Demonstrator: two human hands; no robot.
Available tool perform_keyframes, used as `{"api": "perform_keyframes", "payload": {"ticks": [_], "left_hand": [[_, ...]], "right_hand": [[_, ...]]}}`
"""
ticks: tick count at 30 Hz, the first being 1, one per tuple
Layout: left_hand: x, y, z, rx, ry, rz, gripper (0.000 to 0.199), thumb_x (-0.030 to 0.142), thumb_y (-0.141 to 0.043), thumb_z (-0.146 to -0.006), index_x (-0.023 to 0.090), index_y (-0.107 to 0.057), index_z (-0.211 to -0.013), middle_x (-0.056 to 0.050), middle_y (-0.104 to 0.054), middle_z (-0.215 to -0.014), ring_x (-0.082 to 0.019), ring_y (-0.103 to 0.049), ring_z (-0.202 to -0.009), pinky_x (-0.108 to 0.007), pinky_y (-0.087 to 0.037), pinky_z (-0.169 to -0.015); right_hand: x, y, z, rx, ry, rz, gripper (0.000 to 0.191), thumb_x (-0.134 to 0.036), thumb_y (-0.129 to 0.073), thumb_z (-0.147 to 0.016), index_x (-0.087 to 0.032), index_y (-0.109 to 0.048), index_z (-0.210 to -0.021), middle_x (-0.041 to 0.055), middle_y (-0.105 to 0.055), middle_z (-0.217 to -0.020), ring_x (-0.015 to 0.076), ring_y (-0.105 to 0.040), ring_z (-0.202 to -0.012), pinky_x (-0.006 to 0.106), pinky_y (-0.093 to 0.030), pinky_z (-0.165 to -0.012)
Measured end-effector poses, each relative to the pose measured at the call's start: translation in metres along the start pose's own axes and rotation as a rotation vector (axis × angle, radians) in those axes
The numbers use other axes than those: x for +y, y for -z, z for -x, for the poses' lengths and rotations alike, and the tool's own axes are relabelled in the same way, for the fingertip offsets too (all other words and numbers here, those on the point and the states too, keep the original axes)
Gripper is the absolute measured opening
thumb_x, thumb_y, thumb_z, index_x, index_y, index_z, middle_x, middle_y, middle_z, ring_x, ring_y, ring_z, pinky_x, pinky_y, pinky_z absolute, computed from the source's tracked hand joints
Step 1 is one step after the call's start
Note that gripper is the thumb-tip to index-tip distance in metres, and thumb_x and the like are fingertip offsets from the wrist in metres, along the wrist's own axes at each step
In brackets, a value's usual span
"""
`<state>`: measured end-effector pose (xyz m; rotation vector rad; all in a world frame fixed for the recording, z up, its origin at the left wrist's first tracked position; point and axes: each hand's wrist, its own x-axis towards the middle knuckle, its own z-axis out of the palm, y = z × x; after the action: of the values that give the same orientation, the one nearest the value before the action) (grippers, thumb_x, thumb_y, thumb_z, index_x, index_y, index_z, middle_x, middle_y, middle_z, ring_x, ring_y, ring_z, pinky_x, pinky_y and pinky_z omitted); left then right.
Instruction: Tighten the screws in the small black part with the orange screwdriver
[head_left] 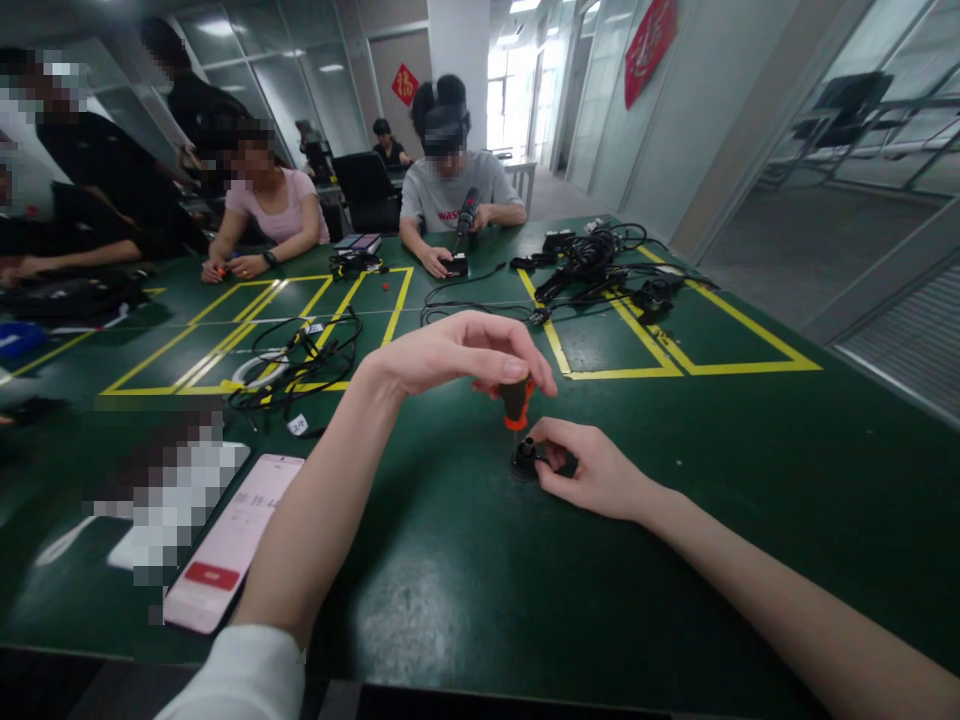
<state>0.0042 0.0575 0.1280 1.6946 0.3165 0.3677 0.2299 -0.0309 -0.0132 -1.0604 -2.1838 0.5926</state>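
Observation:
My left hand (472,355) grips the black and orange handle of a screwdriver (516,405) from above. The screwdriver stands upright, its thin shaft pointing down at a small round black part (523,462) on the green table. Thumb and fingers of my right hand (589,468) pinch the right side of that black part, which has a short raised stub on top. Whether the screwdriver's tip sits in a screw cannot be made out.
A phone (225,550) showing a timer lies left of my left forearm. Black cables (300,365) and a larger cable heap (592,262) lie farther back on the table (750,480), among yellow tape lines. A person (457,190) opposite holds a power drill (466,212); others sit and stand at left.

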Motion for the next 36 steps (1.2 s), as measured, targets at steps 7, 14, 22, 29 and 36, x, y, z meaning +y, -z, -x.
{"api": "perform_keyframes", "payload": {"ticks": [7,14,22,29,36], "left_hand": [[0.004,-0.010,-0.002,-0.028,0.004,0.045,0.043,0.048,-0.089,-0.075,0.014,-0.065,-0.084,-0.008,-0.075,-0.086,-0.012,-0.063,-0.068,-0.020,-0.044,-0.054],[0.003,-0.013,-0.005,0.042,0.009,0.079,0.037,0.046,-0.083,-0.082,0.011,-0.071,-0.084,-0.004,-0.069,-0.083,-0.004,-0.048,-0.052,-0.018,-0.037,-0.045],[-0.003,-0.006,-0.006,-0.020,0.029,0.125,0.043,0.053,-0.074,-0.089,0.011,-0.072,-0.094,-0.013,-0.077,-0.097,-0.010,-0.062,-0.055,-0.021,-0.048,-0.048],[-0.001,-0.006,-0.005,0.025,0.027,0.119,0.038,0.046,-0.080,-0.085,0.011,-0.074,-0.098,-0.011,-0.079,-0.088,-0.010,-0.062,-0.059,-0.021,-0.045,-0.051],[0.001,-0.007,-0.004,0.080,0.031,0.029,0.035,0.042,-0.082,-0.083,0.014,-0.081,-0.104,-0.006,-0.073,-0.084,-0.009,-0.059,-0.065,-0.019,-0.039,-0.052]], "right_hand": [[0.001,-0.001,0.000,0.002,0.004,-0.008,0.011,-0.020,-0.057,-0.085,-0.018,-0.064,-0.094,-0.0001,-0.061,-0.075,0.0132,-0.057,-0.060,0.025,-0.044,-0.056],[0.003,0.000,0.000,0.000,-0.001,0.010,0.013,-0.019,-0.057,-0.085,-0.018,-0.065,-0.095,0.0003,-0.062,-0.075,0.0134,-0.057,-0.060,0.025,-0.045,-0.057],[0.000,0.000,-0.001,0.005,0.016,0.007,0.013,-0.019,-0.056,-0.085,-0.018,-0.064,-0.095,-0.0003,-0.061,-0.075,0.0129,-0.057,-0.059,0.025,-0.045,-0.057],[0.000,0.001,-0.001,0.000,0.015,0.013,0.013,-0.020,-0.057,-0.086,-0.018,-0.064,-0.096,-0.0005,-0.062,-0.075,0.0131,-0.057,-0.059,0.025,-0.045,-0.057],[0.000,0.003,-0.001,-0.016,0.018,0.016,0.012,-0.019,-0.058,-0.086,-0.019,-0.064,-0.097,-0.0004,-0.063,-0.077,0.0132,-0.058,-0.061,0.025,-0.047,-0.058]]}}
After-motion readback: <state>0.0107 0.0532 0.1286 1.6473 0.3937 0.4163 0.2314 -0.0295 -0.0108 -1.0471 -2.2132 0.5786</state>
